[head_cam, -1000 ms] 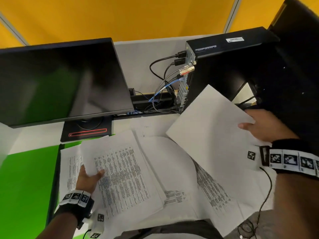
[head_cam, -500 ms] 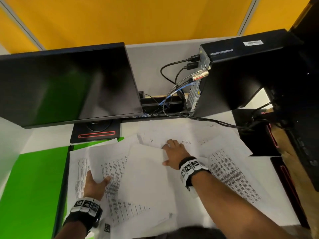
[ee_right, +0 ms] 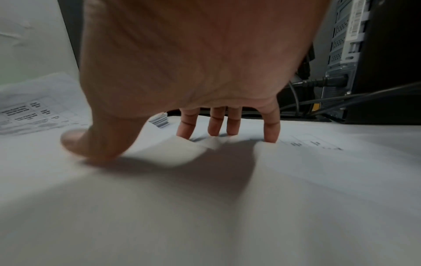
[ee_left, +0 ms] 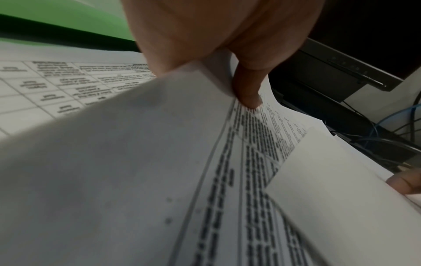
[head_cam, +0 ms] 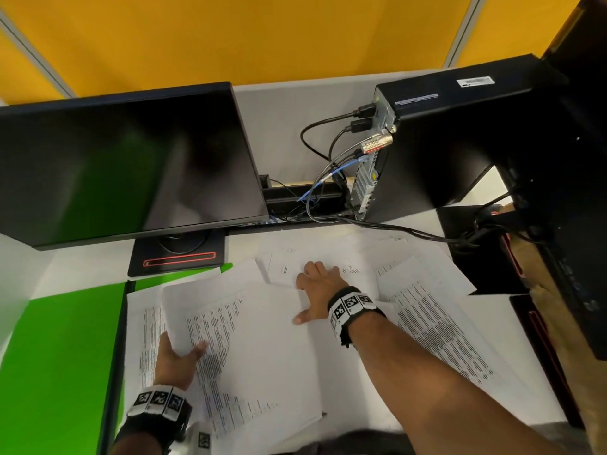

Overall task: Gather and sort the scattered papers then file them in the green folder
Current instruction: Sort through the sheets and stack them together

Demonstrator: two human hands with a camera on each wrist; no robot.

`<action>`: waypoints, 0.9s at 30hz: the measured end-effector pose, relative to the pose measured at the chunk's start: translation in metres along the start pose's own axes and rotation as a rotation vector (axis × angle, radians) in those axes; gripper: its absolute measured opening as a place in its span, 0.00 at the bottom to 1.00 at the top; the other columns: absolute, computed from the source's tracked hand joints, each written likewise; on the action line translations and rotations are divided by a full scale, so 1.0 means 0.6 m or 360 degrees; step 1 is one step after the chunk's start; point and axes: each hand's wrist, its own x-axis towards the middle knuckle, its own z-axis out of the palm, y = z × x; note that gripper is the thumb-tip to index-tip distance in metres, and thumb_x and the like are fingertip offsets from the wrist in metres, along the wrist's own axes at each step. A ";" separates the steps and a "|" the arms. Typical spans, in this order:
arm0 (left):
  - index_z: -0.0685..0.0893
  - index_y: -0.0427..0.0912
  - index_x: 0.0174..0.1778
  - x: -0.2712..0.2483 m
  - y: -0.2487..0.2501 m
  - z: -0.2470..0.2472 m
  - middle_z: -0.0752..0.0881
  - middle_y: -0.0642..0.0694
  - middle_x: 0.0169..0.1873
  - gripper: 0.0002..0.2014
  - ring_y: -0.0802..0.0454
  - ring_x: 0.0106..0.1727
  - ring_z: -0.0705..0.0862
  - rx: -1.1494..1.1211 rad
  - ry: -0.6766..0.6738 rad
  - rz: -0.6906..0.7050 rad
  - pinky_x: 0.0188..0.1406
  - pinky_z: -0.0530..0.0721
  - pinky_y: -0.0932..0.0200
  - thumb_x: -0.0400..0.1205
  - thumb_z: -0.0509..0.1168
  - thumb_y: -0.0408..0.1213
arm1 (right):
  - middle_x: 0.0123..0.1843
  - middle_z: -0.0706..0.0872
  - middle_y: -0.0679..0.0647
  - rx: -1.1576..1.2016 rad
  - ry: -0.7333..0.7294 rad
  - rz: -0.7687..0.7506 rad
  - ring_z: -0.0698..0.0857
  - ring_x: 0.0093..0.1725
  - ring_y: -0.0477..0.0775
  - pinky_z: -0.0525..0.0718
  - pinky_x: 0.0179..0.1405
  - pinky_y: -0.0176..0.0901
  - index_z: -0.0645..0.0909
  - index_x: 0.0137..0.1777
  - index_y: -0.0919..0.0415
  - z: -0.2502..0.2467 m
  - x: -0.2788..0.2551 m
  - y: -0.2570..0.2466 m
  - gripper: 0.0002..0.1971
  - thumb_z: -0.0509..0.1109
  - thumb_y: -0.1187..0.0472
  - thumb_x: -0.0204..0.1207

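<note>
While the white printed sheets of paper [head_cam: 437,326] lay fanned across the white desk [head_cam: 78,267], your open green folder [head_cam: 56,362] sat flat at the desk's left edge with nothing visible on the part of its inner face that showed; only one corner of it slipped under the leftmost pages. The gathered stack of table-printed pages [head_cam: 249,349] lay just right of the folder, its long axis running away from you and tipped slightly to the left, with a blank-faced sheet on top. The loose pages farther right pointed off at a slant toward the far right.

Your left hand [head_cam: 175,359] pinched the stack's left edge: the thumb lay on the printed face and the fingers went underneath, out of sight, lifting that edge off the page below. Your right hand [head_cam: 317,292] was flat and spread on the papers at the middle of the desk, the four fingertips [ee_right: 271,138] pressing down on a far sheet and the thumb held wide to the side on the blank top sheet. It gripped nothing.

Behind the papers stood your black monitor [head_cam: 124,162] on its black square base [head_cam: 179,254], and to the right a black computer tower [head_cam: 456,139] with dark and blue cables [head_cam: 322,178] looping from its back.
</note>
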 end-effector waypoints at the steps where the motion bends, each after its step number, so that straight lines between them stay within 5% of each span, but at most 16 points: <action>1: 0.72 0.46 0.61 -0.001 -0.001 -0.001 0.85 0.39 0.49 0.24 0.35 0.49 0.85 -0.0008 0.0001 0.0008 0.50 0.84 0.38 0.73 0.76 0.31 | 0.70 0.68 0.56 -0.0030 -0.0021 -0.0014 0.67 0.70 0.60 0.69 0.65 0.62 0.69 0.71 0.54 0.001 -0.001 -0.002 0.45 0.75 0.31 0.58; 5: 0.72 0.40 0.65 -0.010 0.002 -0.001 0.84 0.37 0.49 0.26 0.36 0.47 0.84 -0.0028 0.0006 0.0040 0.46 0.83 0.43 0.74 0.75 0.30 | 0.74 0.68 0.58 -0.0038 -0.0011 -0.0031 0.68 0.72 0.61 0.68 0.70 0.59 0.59 0.80 0.55 -0.005 0.006 -0.008 0.51 0.81 0.42 0.61; 9: 0.72 0.38 0.66 -0.017 0.008 -0.005 0.84 0.38 0.49 0.26 0.35 0.48 0.83 -0.0073 0.0005 0.0062 0.46 0.82 0.44 0.74 0.74 0.28 | 0.69 0.71 0.55 0.0085 -0.0033 -0.0034 0.69 0.70 0.58 0.71 0.67 0.58 0.66 0.76 0.53 -0.008 0.010 -0.011 0.47 0.78 0.34 0.60; 13: 0.72 0.42 0.66 -0.018 -0.002 -0.011 0.85 0.38 0.51 0.27 0.35 0.50 0.85 -0.0122 0.0000 0.0039 0.51 0.84 0.38 0.73 0.75 0.29 | 0.74 0.71 0.52 0.0509 -0.0147 0.0045 0.77 0.69 0.60 0.78 0.65 0.55 0.58 0.79 0.49 -0.021 0.014 -0.018 0.51 0.80 0.38 0.60; 19: 0.72 0.52 0.67 -0.013 -0.018 -0.034 0.86 0.40 0.56 0.31 0.34 0.56 0.85 -0.0213 -0.0043 0.0022 0.58 0.82 0.33 0.72 0.76 0.31 | 0.68 0.82 0.52 0.0456 -0.0199 0.0138 0.81 0.64 0.57 0.78 0.62 0.47 0.75 0.71 0.46 -0.025 0.023 -0.003 0.27 0.75 0.52 0.72; 27: 0.69 0.47 0.71 -0.022 -0.020 -0.054 0.84 0.40 0.54 0.31 0.36 0.53 0.83 -0.0237 0.0051 -0.0047 0.55 0.81 0.37 0.74 0.74 0.30 | 0.77 0.75 0.53 0.0200 -0.0527 0.0144 0.77 0.72 0.59 0.76 0.71 0.51 0.68 0.78 0.56 -0.045 0.007 0.040 0.38 0.79 0.54 0.69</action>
